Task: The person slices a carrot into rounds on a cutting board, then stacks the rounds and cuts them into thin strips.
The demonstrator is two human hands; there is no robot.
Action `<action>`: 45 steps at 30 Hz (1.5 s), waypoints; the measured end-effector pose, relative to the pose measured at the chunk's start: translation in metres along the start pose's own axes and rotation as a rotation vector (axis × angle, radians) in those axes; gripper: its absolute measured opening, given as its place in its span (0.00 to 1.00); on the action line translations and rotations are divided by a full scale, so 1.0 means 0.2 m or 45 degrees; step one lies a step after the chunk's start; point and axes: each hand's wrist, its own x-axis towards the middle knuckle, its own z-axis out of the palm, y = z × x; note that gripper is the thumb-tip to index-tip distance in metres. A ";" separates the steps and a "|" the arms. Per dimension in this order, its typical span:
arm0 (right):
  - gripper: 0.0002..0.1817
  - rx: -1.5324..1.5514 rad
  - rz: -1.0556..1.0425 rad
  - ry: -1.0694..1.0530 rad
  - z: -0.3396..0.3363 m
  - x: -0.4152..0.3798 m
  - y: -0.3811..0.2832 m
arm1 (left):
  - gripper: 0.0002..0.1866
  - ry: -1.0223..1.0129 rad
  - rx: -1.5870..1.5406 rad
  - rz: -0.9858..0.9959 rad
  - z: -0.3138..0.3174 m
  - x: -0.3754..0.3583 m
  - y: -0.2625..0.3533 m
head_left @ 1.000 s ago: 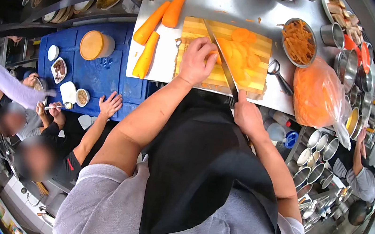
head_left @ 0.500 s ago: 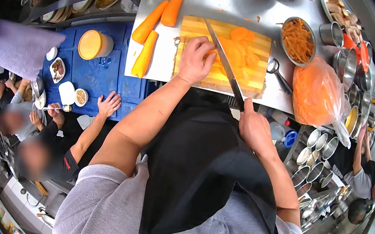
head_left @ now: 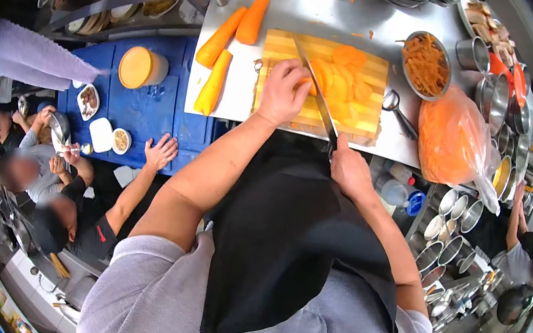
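Observation:
My right hand (head_left: 351, 170) is closed around the handle of a long kitchen knife (head_left: 321, 97). Its blade slants across a striped wooden cutting board (head_left: 376, 73), the tip towards the far left. Just left of the blade, my left hand (head_left: 284, 93) presses down with bent fingers on a carrot (head_left: 307, 85), mostly hidden beneath them. Overlapping carrot slices (head_left: 341, 85) lie on the board right of the blade. Beyond the board's left edge lie three peeled carrots (head_left: 252, 20). A peeler (head_left: 406, 121) with a black handle rests to its right.
A metal bowl of peelings (head_left: 426, 63) and a knotted plastic bag of orange carrot (head_left: 448, 140) stand on the right. At left, a blue surface (head_left: 108, 61) holds a yellow-lidded tub (head_left: 143, 68) and small dishes. Another person's hand (head_left: 160, 152) rests there; more people work nearby.
The knife handle and my right hand have moved left, bringing the blade closer to my left fingers. The view has shifted slightly. At left, the nearest person's head has turned.

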 end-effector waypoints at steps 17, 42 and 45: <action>0.10 -0.138 -0.084 0.060 -0.27 -0.13 -0.09 | 0.12 0.035 -0.036 -0.032 0.00 -0.02 0.00; 0.12 -0.230 0.003 -0.049 -0.04 0.06 -0.07 | 0.11 -0.005 -0.055 -0.080 -0.02 -0.02 -0.01; 0.12 -0.160 -0.064 -0.031 -0.04 0.07 -0.01 | 0.11 -0.009 -0.012 -0.041 -0.02 -0.02 0.00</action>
